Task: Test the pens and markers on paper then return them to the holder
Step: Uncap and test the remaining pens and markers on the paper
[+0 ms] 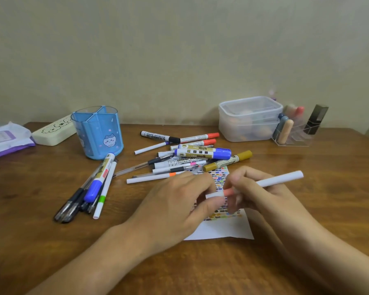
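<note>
The brown wooden table [307,209] carries everything. On it near the front edge lies the white paper sheet [219,232], its far half covered in rows of small colour swatches, so a good many markers look already tested. The blue translucent plastic holder with a cat picture [98,133] stands toward the back left corner and, as far as its compartments show, has nothing in it; by that reading no pen has gone back yet. Between holder and paper lies the large loose pile of pens and markers [192,154], and a smaller bundle of pens [90,188] rests in front of the holder.

Over the paper, the left hand [175,207] and right hand [262,194] meet on a slim white marker with a salmon-pink band [279,178]. The right fingers are curled round its barrel; the left fingers pinch the cap end [214,195]. It seems to be being capped or uncapped, which of the two I cannot tell.

The hands are motion-blurred and hide the middle of the paper. The marker tip is not visible. Which pile is tested cannot be told.
</note>
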Demonstrator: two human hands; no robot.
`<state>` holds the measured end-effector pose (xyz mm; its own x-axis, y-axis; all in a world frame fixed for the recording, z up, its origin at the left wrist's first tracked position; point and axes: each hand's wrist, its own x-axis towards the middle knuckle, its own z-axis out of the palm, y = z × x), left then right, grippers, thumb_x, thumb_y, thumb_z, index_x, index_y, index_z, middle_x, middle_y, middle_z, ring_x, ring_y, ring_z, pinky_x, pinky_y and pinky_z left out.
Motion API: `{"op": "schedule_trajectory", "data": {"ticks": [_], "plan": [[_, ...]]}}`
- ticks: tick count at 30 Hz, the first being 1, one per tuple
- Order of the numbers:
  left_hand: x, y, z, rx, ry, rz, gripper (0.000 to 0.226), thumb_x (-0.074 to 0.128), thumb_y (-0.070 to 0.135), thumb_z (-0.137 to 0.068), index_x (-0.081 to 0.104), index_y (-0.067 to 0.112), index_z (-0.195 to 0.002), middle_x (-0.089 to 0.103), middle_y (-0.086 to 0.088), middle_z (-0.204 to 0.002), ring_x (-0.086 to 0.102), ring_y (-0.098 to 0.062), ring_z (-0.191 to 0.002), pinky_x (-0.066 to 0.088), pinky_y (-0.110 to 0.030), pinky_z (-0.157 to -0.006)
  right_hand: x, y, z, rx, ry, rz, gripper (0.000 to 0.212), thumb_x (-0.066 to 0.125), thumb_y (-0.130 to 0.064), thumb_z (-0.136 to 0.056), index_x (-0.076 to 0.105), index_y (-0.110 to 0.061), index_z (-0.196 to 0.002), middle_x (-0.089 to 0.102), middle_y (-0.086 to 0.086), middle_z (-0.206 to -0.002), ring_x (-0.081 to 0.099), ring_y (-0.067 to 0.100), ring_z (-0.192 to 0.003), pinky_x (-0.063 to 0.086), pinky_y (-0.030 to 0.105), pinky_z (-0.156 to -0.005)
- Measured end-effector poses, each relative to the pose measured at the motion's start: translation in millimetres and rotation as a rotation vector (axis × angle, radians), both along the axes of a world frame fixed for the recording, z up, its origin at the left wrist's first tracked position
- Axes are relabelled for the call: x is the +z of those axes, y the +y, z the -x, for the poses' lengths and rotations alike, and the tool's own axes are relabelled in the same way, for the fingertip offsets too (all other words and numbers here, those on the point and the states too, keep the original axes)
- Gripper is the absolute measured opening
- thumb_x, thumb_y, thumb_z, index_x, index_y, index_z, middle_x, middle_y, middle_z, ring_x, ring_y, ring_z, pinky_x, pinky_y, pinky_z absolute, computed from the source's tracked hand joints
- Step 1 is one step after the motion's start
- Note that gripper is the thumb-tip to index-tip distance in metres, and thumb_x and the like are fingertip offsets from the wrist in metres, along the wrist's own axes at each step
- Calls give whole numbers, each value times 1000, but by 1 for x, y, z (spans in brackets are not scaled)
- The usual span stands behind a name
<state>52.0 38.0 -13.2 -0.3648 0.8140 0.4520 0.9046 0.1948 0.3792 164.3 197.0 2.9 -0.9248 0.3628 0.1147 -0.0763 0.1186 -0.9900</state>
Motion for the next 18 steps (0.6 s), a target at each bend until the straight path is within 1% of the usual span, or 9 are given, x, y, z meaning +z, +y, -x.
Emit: {"op": "schedule_trajectory", "data": {"ticks": [2,4,5,7,8,10,12,15,18], "plan": [[-1,1,0,-19,40,9,36,41,62,-95,45,29,-83,47,11,-74,44,-10,-74,33,-22,-59,1,-1,-1,19,-26,25,24,70,-34,-83,69,-12,-74,67,9,-66,63,21,-63,55,30,-67],[-1,1,1,-38,88,22,37,41,62,-96,45,28,-81,41,13,-71,39,-8,-70,29,-20,-58,3,-2,-2,39,-50,26,29,66,-32,-81,68,-3,-78,69,12,-68,66,23,-63,58,35,-69],[0,0,2,-47,100,22,37,41,60,-97,45,27,-80,39,14,-70,37,-8,-69,29,-21,-57,4,-3,-3,45,-56,18,28,66,-31,-82,69,-3,-77,71,12,-70,67,24,-63,59,35,-70],[1,-1,5,-65,90,25,36,40,57,-99,43,28,-78,38,14,-69,36,-9,-69,32,-24,-57,8,-3,-3,58,-54,5,22,66,-30,-80,72,-12,-69,74,14,-74,70,25,-64,60,31,-69],[2,-1,7,-75,74,36,37,39,57,-99,41,27,-77,38,13,-69,37,-10,-69,35,-29,-57,9,-2,-3,68,-52,6,21,66,-30,-79,73,-15,-67,75,16,-76,71,26,-65,60,29,-68],[4,-2,11,-98,38,67,38,40,56,-100,41,27,-76,42,10,-69,40,-11,-70,38,-34,-58,12,-1,-4,90,-54,19,21,66,-29,-79,74,-12,-69,75,19,-80,73,30,-68,62,30,-69],[6,-3,13,-124,-6,95,37,42,55,-100,43,27,-76,45,9,-68,43,-10,-70,37,-31,-58,12,-1,-3,107,-61,21,24,67,-27,-79,72,-5,-73,75,21,-81,73,32,-69,63,33,-72],[12,-4,13,-182,-136,114,36,44,53,-97,45,28,-72,46,10,-63,45,-7,-65,30,-20,-55,13,1,-4,127,-58,34,29,66,-25,-79,67,4,-77,74,22,-79,73,31,-69,62,30,-69],[17,-4,14,-237,-258,135,36,44,53,-96,45,30,-68,46,9,-61,45,-10,-61,29,-19,-54,15,0,-4,170,-33,21,27,63,-22,-82,67,4,-76,74,24,-79,73,31,-69,60,28,-67]]}}
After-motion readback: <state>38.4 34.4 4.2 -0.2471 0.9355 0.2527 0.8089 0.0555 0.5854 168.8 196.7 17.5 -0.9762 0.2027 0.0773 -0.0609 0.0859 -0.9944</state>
